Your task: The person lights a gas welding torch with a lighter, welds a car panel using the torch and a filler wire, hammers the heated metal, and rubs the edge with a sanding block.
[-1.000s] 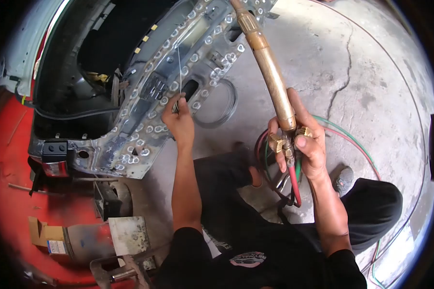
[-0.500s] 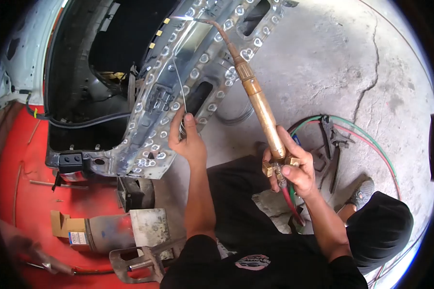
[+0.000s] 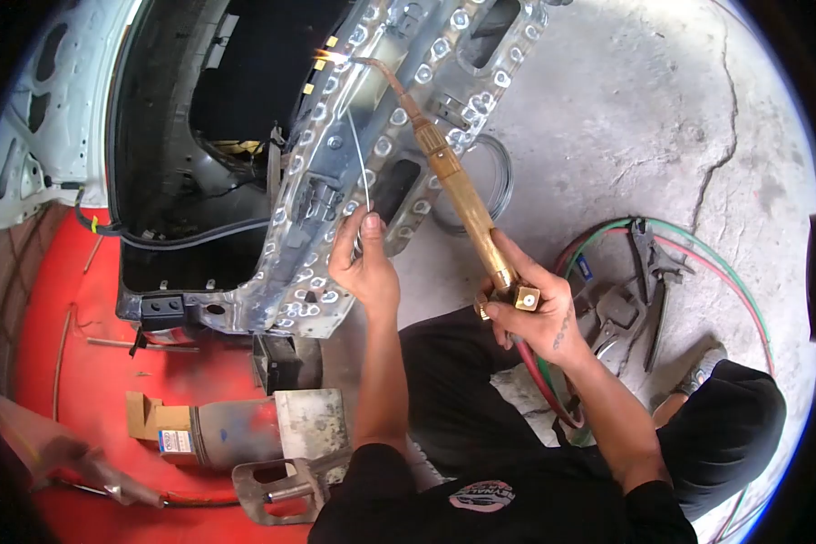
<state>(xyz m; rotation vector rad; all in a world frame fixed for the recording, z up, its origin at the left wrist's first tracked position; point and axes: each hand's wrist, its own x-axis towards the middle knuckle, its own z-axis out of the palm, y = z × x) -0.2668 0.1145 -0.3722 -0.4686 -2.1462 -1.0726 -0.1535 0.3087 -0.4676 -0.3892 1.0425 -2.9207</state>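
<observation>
My right hand (image 3: 539, 304) is closed around the lower end of a brass gas torch (image 3: 462, 199), near its valve knobs. The torch slants up and left, and its bent tip gives off a flame (image 3: 333, 57) with orange streaks at the inner edge of a bare metal car body panel (image 3: 310, 204). Chalky rings and spots run along this panel. My left hand (image 3: 367, 267) is closed on a thin metal wire (image 3: 360, 159), which points up across the panel. Its upper end lies below the flame, apart from it.
Red and green hoses (image 3: 698, 258) loop on the concrete floor. Locking pliers (image 3: 642, 249) and other tools lie by my right leg. A wire coil (image 3: 499, 186) rests beyond the panel. A cylinder (image 3: 236, 433) and an open carton (image 3: 145, 417) are on the red surface at left.
The torch tip has shifted left and down to the panel's inner edge, and orange streaks now show at the flame. The whole view has slid slightly. The wire stays about where it was.
</observation>
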